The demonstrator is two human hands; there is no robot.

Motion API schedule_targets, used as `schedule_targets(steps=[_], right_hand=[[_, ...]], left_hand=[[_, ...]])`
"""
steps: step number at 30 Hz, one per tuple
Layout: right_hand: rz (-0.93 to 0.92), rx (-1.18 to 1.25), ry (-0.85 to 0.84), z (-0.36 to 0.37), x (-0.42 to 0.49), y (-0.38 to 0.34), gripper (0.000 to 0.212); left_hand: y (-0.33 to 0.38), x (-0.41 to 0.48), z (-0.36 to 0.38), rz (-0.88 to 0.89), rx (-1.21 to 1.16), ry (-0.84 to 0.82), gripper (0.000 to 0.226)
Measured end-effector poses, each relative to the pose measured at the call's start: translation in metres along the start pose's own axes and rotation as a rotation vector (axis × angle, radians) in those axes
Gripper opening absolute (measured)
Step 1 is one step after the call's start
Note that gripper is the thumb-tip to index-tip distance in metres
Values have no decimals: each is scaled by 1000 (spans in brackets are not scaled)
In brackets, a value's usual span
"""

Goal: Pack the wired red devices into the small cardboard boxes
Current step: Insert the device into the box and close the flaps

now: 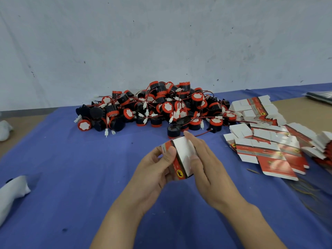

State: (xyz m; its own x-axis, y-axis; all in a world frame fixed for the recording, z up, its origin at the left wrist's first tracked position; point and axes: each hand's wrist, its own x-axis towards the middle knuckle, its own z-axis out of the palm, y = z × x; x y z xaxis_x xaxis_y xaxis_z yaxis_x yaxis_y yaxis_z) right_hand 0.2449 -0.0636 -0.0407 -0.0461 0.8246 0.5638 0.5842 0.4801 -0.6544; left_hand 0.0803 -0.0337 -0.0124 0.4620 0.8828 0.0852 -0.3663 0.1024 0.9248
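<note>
- Blue-clothed bench (71,177): no finished pack seen anywhere on it.
- Heaped devices (161,106) at back centre, wires tangled, all unpacked.
- Fanned flat boxes (265,146) at right, unfolded; many left.
- Both busy: left hand (156,169) wrapped round the red side of the box; right hand (206,159) pinching its white flap, thumb in front, fingers behind.
- Held box (181,155) above bench centre, apparently mid-folding; contents not visible.
- One lone device (173,131) just behind box, likely next in.
- Judged: task near its start.

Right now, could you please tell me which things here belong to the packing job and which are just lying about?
Job: held box, device pile, flat boxes.
Lying about: white cloth, thin stick, dark packet.
</note>
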Motion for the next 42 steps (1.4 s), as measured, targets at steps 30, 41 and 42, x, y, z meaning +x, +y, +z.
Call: schedule_targets(steps=[30,41,42], right_hand=[[569,3,-11,-32,21,40,47],[474,117,194,-67,31,48,84],[468,101,205,-69,32,49,82]], left_hand=[[-20,86,-2,371,951,550,12],[-44,209,-20,-115,1299,351,47],[-43,210,-17,-85,1247,388,46]])
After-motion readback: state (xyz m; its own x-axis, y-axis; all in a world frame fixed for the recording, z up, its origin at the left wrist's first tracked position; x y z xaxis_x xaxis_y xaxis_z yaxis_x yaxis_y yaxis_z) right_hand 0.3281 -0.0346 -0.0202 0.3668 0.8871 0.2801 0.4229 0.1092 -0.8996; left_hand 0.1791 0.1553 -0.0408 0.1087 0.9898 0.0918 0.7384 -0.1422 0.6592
